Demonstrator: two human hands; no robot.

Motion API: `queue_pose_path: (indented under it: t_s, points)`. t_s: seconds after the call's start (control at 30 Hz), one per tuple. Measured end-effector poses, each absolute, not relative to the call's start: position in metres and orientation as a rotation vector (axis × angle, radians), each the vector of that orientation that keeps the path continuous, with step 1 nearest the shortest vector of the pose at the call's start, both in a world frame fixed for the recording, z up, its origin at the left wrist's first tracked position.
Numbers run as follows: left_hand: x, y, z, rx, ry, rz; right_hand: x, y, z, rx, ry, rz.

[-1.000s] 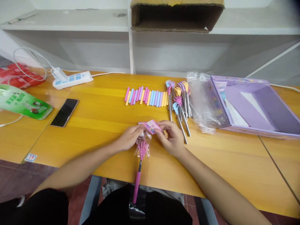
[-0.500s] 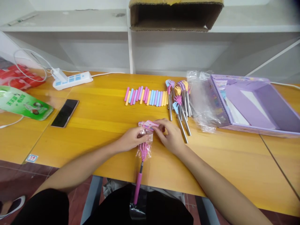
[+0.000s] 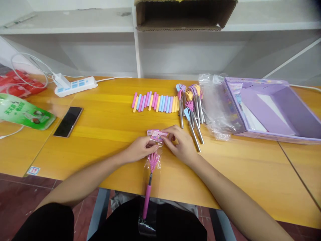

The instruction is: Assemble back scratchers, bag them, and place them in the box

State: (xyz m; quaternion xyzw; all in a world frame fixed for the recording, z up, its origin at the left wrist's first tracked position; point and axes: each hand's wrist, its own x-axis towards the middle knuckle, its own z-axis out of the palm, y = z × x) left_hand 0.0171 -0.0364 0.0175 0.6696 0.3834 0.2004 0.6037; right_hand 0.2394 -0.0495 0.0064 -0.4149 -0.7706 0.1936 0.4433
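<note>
A pink back scratcher [image 3: 153, 162] lies inside a clear plastic bag [image 3: 146, 230], its handle reaching over the table's front edge towards my lap. My left hand [image 3: 140, 148] is closed on the top of the bag, just above the scratcher's claw. Between thumb and fingers, my right hand [image 3: 179, 142] pinches a small pink printed card [image 3: 158, 134] at the bag's mouth. Whether the card is in the bag or in front of it I cannot tell. Beyond my right hand lies a pile of metal back scratchers [image 3: 193, 113] with coloured claws.
Coloured handle sleeves [image 3: 155, 102] lie in a row behind my hands. Clear bags [image 3: 215, 107] lie beside an open purple box [image 3: 273, 136] on the right. At left are a phone [image 3: 68, 122], a green package [image 3: 27, 112] and a power strip [image 3: 77, 86]. A cardboard box [image 3: 180, 24] sits on the shelf.
The printed card has tilted and come down slightly towards the bag's mouth, with my right hand still pinching it. My left hand keeps its hold on the bag. The view has shifted slightly.
</note>
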Motion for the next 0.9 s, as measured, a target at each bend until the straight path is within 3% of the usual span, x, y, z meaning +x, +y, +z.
queue_pose_path:
  t_s: [0.47, 0.7, 0.9]
  points:
    - [0.015, -0.036, 0.016, 1.609, 0.941, 0.491, 0.237, -0.055, 0.015, -0.981, -1.897, 0.595]
    - [0.014, -0.034, 0.015, 1.609, 0.904, 0.512, 0.242, -0.050, 0.018, -0.988, -1.709, 0.979]
    - [0.017, -0.037, 0.015, 1.389, 0.813, 0.602, 0.246, -0.046, 0.016, -1.067, -1.517, 1.058]
